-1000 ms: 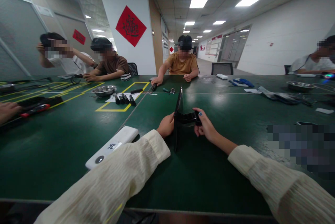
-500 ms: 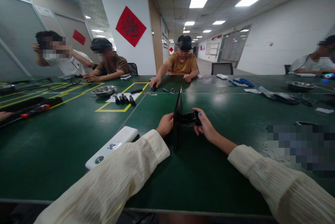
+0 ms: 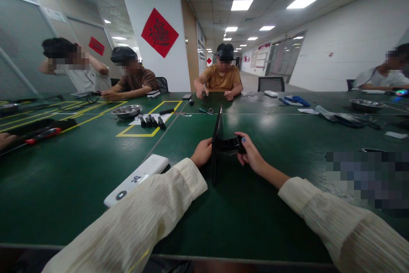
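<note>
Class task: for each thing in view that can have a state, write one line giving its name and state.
Black panel: upright, nearly edge-on
Black bracket: extending from panel
Left hand: at the panel, fingers partly hidden
Right hand: closed on bracket's end
White device: lying flat
Left metal bowl: upright
Four black pieces: grouped together
Ceiling light: lit

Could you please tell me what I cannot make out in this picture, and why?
All in the head view:
Left grip: fingertips hidden by its own back and the panel.
Panel: seen nearly edge-on, so its broad faces are hard to read.
White device: lower edge partly covered by the left sleeve.
Co-worker's hand: cut off by the left picture edge.
Dark thing in the far hand: too small.
</note>
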A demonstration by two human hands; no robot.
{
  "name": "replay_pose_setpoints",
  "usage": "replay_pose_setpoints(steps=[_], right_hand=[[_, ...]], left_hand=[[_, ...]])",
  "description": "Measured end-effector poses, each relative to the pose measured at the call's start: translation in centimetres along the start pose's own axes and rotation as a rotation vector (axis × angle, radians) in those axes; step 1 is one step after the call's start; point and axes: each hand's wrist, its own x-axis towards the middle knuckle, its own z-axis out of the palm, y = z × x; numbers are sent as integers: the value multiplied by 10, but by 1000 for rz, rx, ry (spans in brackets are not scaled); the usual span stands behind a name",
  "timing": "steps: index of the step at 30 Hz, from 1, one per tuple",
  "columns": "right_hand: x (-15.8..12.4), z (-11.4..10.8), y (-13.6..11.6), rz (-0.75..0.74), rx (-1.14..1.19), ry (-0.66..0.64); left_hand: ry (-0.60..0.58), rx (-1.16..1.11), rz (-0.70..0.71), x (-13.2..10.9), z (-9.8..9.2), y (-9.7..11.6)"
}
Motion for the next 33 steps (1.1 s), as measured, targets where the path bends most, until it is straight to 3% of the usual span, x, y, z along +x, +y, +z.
replay_pose_setpoints(steps=[7,15,28,33], right_hand=[[2,-1,0,43,61,-1],[6,-8,7,96,31,-33],[1,-5,-4,50,-33,-6],[0,-3,-7,54,41,7]], left_hand=[[-1,27,42,1,1,5],[1,74,-5,3,2,-3],[23,113,29,2,3,1],[26,153,-6,1,4,2]])
